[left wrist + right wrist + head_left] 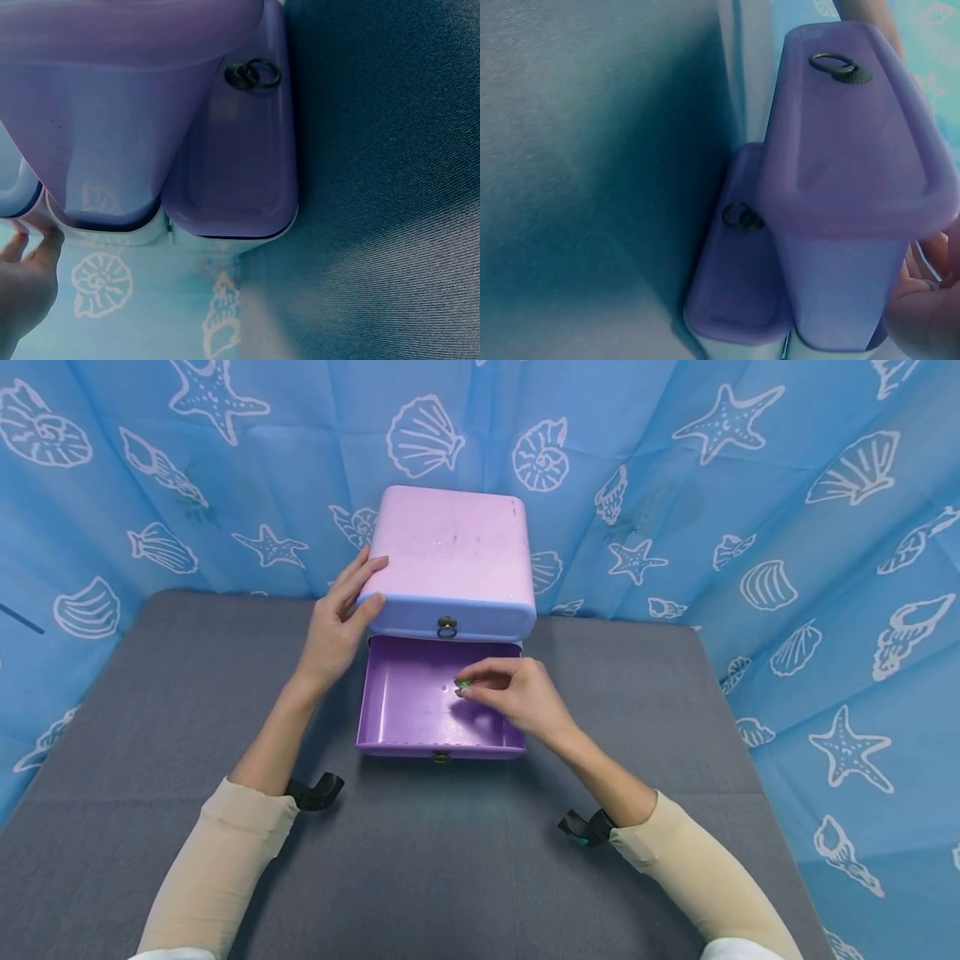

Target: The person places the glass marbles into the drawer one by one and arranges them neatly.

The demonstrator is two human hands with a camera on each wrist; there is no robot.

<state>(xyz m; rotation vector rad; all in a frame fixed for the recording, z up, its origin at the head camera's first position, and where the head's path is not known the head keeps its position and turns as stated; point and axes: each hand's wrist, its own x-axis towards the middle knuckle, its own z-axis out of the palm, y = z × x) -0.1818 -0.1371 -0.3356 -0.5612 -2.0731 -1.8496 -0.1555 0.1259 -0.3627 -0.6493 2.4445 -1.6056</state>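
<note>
A small drawer cabinet has a pink top (pixel 450 539) and a blue upper drawer (pixel 487 620) that is closed. Below it, the purple drawer (pixel 401 702) is pulled well out. My left hand (pixel 332 635) rests against the cabinet's upper left side, thumb near the blue front and fingers along the edge. Over the right part of the open drawer, my right hand (pixel 521 693) pinches a small shiny green object (pixel 462 684) between thumb and fingertips; its kind is too small to make out. The right wrist view shows this hand only partly, beside the drawer's wall.
Under the pulled-out drawer, a lower purple drawer (pixel 232 157) with a ring pull (pixel 259 73) is closed. The cabinet stands at the back of a grey cloth-covered table (pixel 450 860). A blue curtain (pixel 600 427) with shell prints hangs right behind it.
</note>
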